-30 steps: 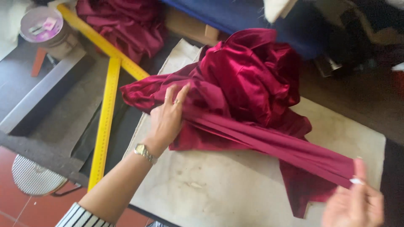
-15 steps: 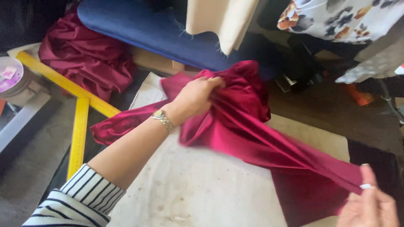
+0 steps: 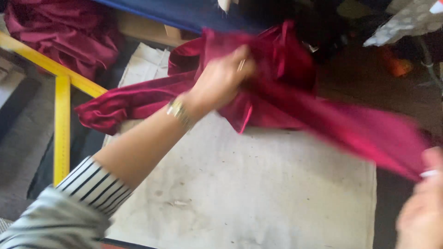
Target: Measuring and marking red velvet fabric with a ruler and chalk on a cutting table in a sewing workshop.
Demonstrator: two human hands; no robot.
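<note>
I see my left hand (image 3: 221, 80) closed in a fist around a bunched fold of the shiny crimson satin cloth (image 3: 286, 99), lifted above the worn off-white padded board (image 3: 258, 184). A gold wristwatch (image 3: 177, 112) sits on that wrist, and the black-and-white striped sleeve (image 3: 87, 184) covers the forearm lower down. The cloth stretches from the fist out to the right as a taut, blurred band toward my right hand (image 3: 422, 203), low at the right edge. That hand is blurred and partly cut off; the cloth's end reaches it, but I cannot tell whether its fingers are pinched on the fabric. A loose tail of the same cloth trails left off the board's edge, near the yellow T-shaped measuring ruler (image 3: 61, 124). Beyond the ruler, at the upper left, lies a second heap of dark red fabric (image 3: 60, 32). A blue sheet (image 3: 184, 14) runs along the top, just behind the board.
</note>
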